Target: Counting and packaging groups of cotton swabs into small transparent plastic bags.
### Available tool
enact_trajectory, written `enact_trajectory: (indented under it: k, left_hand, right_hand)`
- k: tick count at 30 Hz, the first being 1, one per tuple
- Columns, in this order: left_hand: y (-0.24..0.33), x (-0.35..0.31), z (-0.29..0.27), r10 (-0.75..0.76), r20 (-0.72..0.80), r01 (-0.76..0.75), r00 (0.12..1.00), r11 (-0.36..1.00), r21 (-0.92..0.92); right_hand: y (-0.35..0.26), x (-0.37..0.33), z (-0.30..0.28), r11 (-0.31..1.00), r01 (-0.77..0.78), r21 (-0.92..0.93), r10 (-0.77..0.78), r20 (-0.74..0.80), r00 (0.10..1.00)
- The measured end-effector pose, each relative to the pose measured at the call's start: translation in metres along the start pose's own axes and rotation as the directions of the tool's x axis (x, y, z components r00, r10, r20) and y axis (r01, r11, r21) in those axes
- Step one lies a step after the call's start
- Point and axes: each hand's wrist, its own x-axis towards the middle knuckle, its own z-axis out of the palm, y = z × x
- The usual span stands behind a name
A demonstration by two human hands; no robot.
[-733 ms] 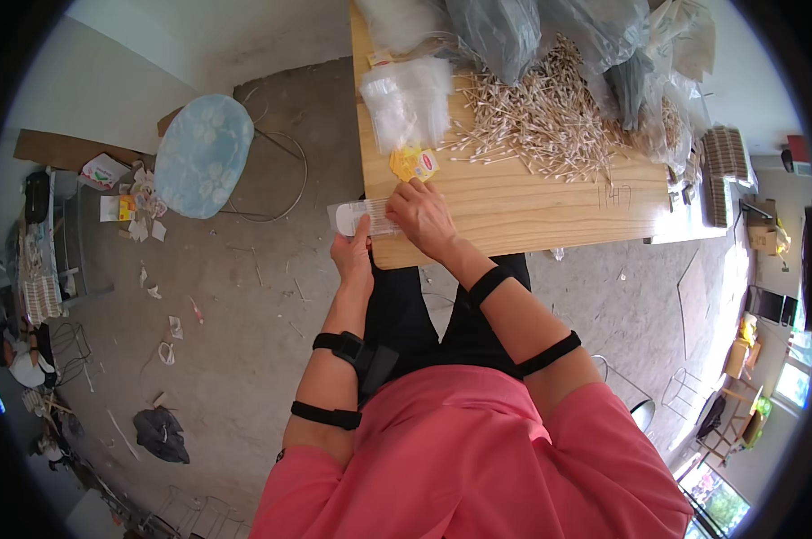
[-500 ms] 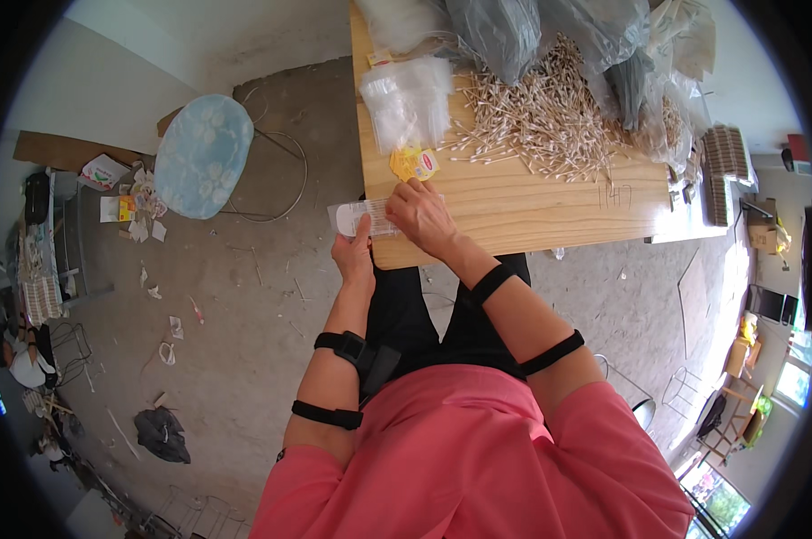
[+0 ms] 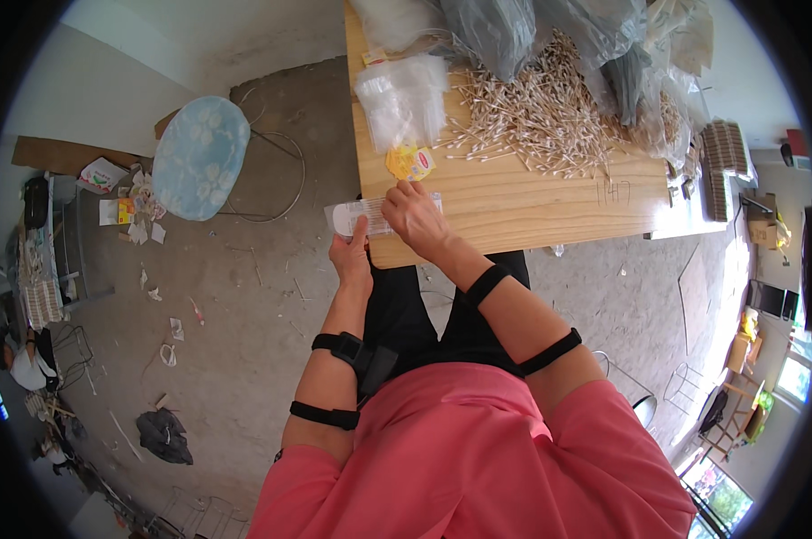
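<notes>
We see one clear plastic packet (image 3: 336,213) in hand, straddling the left edge of the wooden table (image 3: 541,205) near its front corner. The left hand (image 3: 352,257) is closed on it, thumb flat on top, the fingers mostly hidden below. The right hand (image 3: 415,218) lies over the packet's right part with its fingers curled in; we cannot tell whether they pinch the film.

Inside, we make out a white rounded shape at the left end and fine pale lines that look like swab sticks, so we judge this packet at least partly filled. Whether it is sealed, we cannot tell.

Much looks left to do: a broad heap of loose cotton swabs (image 3: 550,112) spreads across the table, a stack of flat clear bags (image 3: 401,101) lies left of it, and yellow printed cards (image 3: 410,163) sit just beyond the right hand — all outside the packet. We see no clearly finished packet set aside.
</notes>
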Motion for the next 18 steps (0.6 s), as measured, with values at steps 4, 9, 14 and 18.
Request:
enact_trajectory:
  k: [4,9,14,18]
  left_hand:
    - [-0.001,0.001,0.002,0.023,-0.013,-0.024,1.0,0.999,-0.046]
    - [-0.002,0.004,0.0,0.003,-0.025,-0.003,1.0,1.0,-0.006]
    - [-0.004,0.009,0.001,0.033,-0.026,-0.032,0.999,0.998,0.048]
    - [-0.006,0.006,-0.001,0.065,-0.019,-0.065,0.998,0.998,0.022]
  right_hand:
    - [-0.002,0.0,0.004,1.0,-0.019,-0.01,0.018,-0.022,1.0]
    - [-0.004,0.001,0.007,0.995,-0.084,0.048,0.086,-0.042,0.995]
    - [-0.002,0.004,0.014,0.969,-0.199,0.148,0.206,-0.03,0.978]
    - [-0.003,-0.007,0.009,0.894,-0.261,0.364,0.331,-0.144,0.933]
